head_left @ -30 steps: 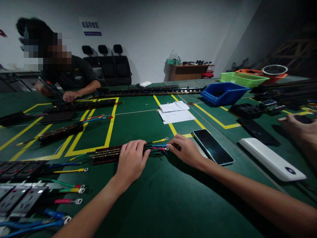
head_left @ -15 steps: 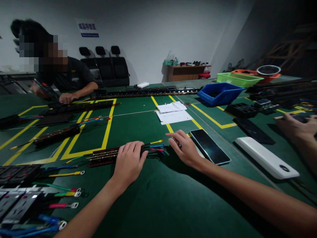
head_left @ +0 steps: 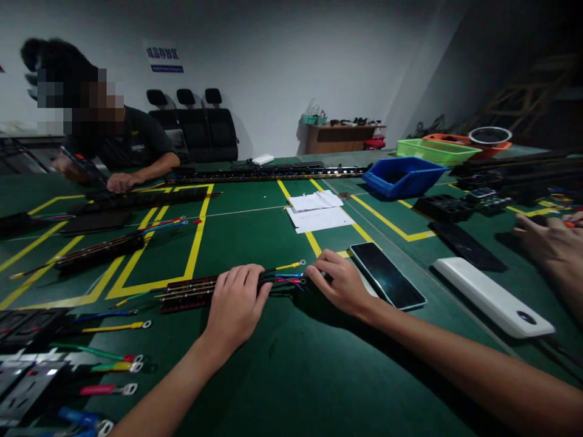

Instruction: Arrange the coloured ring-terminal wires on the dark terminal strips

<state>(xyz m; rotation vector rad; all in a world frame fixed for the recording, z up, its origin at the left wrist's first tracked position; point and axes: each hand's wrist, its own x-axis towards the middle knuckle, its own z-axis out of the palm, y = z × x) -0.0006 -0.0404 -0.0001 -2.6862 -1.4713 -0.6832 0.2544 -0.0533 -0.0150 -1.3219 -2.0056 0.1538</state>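
Observation:
A long dark strip (head_left: 189,289) with copper rails lies across the green table in front of me. My left hand (head_left: 237,300) presses down on its right end, fingers curled over it. Coloured wires (head_left: 285,276) with ring terminals, yellow, blue, red and green, stick out to the right. My right hand (head_left: 341,282) touches their tips with its fingertips, just left of a black smartphone (head_left: 387,276).
A white power bank (head_left: 492,295) lies right of the phone. Papers (head_left: 319,212) and a blue bin (head_left: 401,176) sit farther back. More strips and loose wires (head_left: 109,358) fill the left side. A person works at the far left; another person's hand (head_left: 546,243) rests at the right edge.
My right hand lifted off the wire ends half a second ago and has come back down onto them. My left hand has stayed on the strip.

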